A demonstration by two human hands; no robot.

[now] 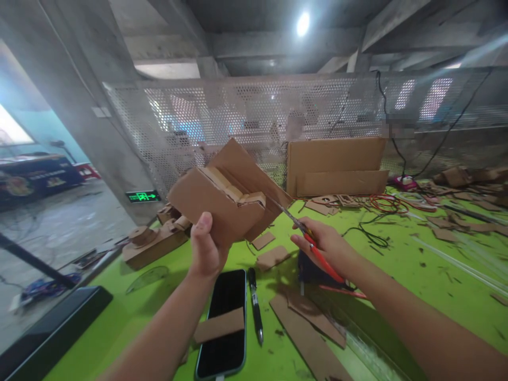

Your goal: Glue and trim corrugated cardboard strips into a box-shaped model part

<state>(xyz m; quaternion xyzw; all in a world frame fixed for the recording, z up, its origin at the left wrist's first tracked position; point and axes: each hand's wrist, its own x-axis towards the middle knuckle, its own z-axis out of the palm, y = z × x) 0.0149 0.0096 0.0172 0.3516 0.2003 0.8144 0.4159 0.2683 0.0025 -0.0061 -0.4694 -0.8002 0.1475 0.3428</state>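
Note:
My left hand (206, 248) grips a folded cardboard piece (222, 206) by its lower edge, thumb on the near face. The piece is held up above the table, tilted, with a torn, layered strip along its upper middle and a larger panel behind. My right hand (323, 246) is closed around long-nose pliers (321, 259) with orange-red handles. Their thin metal tip points left and reaches the right side of the cardboard; whether it bites on it I cannot tell. Below my hands lie a phone (226, 349) with a cardboard strip (220, 325) across it, and a black pen (256, 307).
Cardboard offcuts (305, 338) lie on the green table (405, 286). A dark blue object (311, 270) sits under my right hand. At the back stand a cardboard panel (337, 159), cables (373, 233) and a perforated metal screen (246, 106). A cardboard assembly (154, 243) is at left.

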